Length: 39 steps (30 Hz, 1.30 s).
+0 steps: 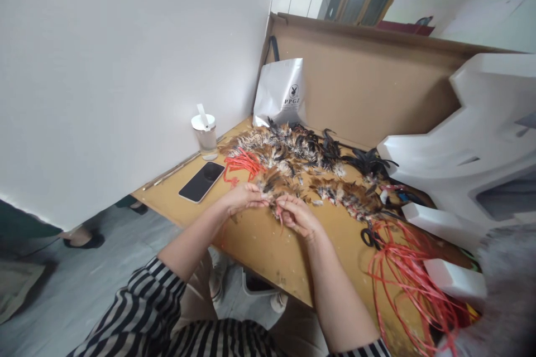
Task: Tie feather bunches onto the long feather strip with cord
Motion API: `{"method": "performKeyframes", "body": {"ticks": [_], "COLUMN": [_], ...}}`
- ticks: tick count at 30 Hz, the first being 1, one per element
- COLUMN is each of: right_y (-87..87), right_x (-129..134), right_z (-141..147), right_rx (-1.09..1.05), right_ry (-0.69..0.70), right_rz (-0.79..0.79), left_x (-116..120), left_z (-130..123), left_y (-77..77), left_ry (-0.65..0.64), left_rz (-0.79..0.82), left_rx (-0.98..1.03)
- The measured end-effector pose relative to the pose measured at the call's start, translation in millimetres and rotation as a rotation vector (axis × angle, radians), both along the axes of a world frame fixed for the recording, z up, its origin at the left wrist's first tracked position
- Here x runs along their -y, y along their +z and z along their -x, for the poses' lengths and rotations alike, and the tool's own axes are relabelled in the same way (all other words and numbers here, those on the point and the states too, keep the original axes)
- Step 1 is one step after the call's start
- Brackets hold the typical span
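Note:
Both hands meet over the front of the wooden table. My left hand [247, 198] is closed on the base of a small bunch of brown feathers [275, 181]. Right beside it, my right hand [297, 216] pinches a pinkish-red plastic strip [280, 213] close to the quill ends, and one end of the strip hangs below the fingers. Behind the hands spreads a pile of brown, black and white feathers [288, 142]. A small heap of cut red strips [243, 163] lies just beyond my left hand. Another row of feathers [352, 198] stretches off to the right.
A phone [201, 182] and a lidded cup [205, 136] stand at the left. Black-handled scissors [370, 237] lie near long red strips [412, 279] at the right. A silver bag [280, 92] leans at the back corner. White foam pieces [444, 223] edge the right side.

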State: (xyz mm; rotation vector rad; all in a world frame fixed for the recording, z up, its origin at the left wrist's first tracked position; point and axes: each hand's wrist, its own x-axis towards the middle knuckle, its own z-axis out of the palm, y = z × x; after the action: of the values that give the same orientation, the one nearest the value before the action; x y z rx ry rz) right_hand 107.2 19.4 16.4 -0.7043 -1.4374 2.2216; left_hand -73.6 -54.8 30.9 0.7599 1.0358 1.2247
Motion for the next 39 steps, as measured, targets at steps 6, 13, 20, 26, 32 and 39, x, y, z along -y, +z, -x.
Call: {"method": "performKeyframes", "body": {"ticks": [6, 13, 20, 26, 32, 39], "right_y": [1.3, 5.6, -3.2, 13.9, 15.9, 1.3], "right_x": [22.6, 101.6, 71.2, 32.5, 17.7, 7.0], "right_z": [11.1, 45.8, 52.4, 20.0, -0.3, -9.2], "right_rx": [0.080, 0.009, 0.324, 0.188, 0.014, -0.015], "right_ry": [-0.134, 0.471, 0.156, -0.174, -0.069, -0.052], "right_rz": [-0.406, -1.367, -1.393, -0.536, 0.112, 0.117], "left_x": [2.2, 19.0, 17.2, 6.2, -8.8, -15.6], "left_z": [22.2, 48.2, 29.3, 2.4, -22.8, -24.4], "left_y": [19.6, 42.7, 29.6, 11.4, -5.0, -12.1], "left_ry": [0.246, 0.351, 0.301, 0.207, 0.162, 0.131], "left_rz": [-0.141, -0.209, -0.188, -0.150, -0.168, -0.110], "left_rx": [0.312, 0.389, 0.423, 0.283, -0.044, -0.172]}}
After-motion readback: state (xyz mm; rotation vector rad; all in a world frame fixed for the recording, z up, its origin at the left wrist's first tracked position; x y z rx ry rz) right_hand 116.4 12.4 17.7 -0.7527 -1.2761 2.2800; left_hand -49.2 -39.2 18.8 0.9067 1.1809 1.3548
